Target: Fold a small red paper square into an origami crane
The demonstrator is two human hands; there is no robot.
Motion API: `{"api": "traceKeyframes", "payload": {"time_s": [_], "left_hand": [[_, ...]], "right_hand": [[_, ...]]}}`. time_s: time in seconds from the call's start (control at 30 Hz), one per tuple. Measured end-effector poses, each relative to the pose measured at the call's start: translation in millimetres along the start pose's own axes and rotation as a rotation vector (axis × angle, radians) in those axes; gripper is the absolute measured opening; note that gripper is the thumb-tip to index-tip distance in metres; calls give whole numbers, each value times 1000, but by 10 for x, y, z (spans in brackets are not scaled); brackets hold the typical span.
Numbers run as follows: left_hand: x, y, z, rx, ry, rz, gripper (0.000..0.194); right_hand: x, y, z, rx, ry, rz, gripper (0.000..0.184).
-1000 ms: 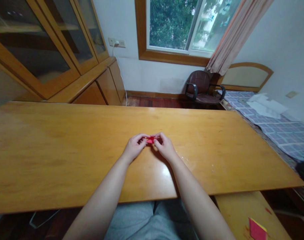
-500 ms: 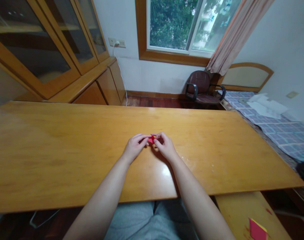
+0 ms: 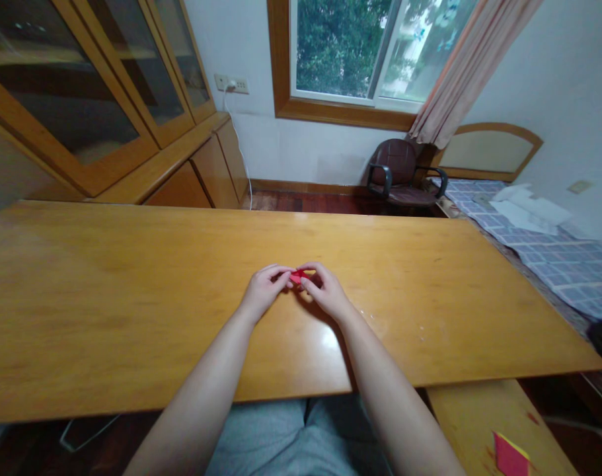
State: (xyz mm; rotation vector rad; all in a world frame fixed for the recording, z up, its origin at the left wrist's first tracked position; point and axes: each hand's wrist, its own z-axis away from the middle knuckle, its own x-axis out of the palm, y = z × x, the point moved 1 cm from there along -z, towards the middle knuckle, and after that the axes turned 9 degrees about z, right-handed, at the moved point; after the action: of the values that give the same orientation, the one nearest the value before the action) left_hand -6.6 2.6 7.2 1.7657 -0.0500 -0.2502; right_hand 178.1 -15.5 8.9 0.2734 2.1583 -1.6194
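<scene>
Between my two hands is a small folded piece of red paper (image 3: pixel 297 277), held just above the middle of the wooden table (image 3: pixel 132 297). My left hand (image 3: pixel 268 284) pinches its left end between thumb and fingers. On the other side, my right hand (image 3: pixel 325 287) grips the right end, its thumb near the front and its fingers curled behind. Parts of the paper are hidden by the fingers, so its full shape cannot be made out.
A red and yellow piece of paper (image 3: pixel 511 455) lies on a lower wooden surface (image 3: pixel 464 416) at the right. Beyond the table stand a brown armchair (image 3: pixel 397 168), a bed with a checked cover (image 3: pixel 548 254), and a glass-doored cabinet (image 3: pixel 147 152).
Both hands and the red paper have shifted very slightly to the left. A little more of the paper shows between the fingers.
</scene>
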Motion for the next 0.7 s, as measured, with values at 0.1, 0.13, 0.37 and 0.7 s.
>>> {"api": "traceKeyframes", "payload": {"time_s": [0.1,0.13,0.37,0.7], "left_hand": [[-6,-32,-13,-33,2,48,26],[-8,-42,-17,-44,6,64,27],[-20,-65,-33,-94,28,117,29],[-39,-68,-37,-108,21,135,33]], "right_hand": [[0,13,-6,-15,1,17,29],[3,22,-7,-17,-2,15,30],[16,57,-15,54,-54,-93,33],[-33,10,-32,-16,-17,-86,29]]}}
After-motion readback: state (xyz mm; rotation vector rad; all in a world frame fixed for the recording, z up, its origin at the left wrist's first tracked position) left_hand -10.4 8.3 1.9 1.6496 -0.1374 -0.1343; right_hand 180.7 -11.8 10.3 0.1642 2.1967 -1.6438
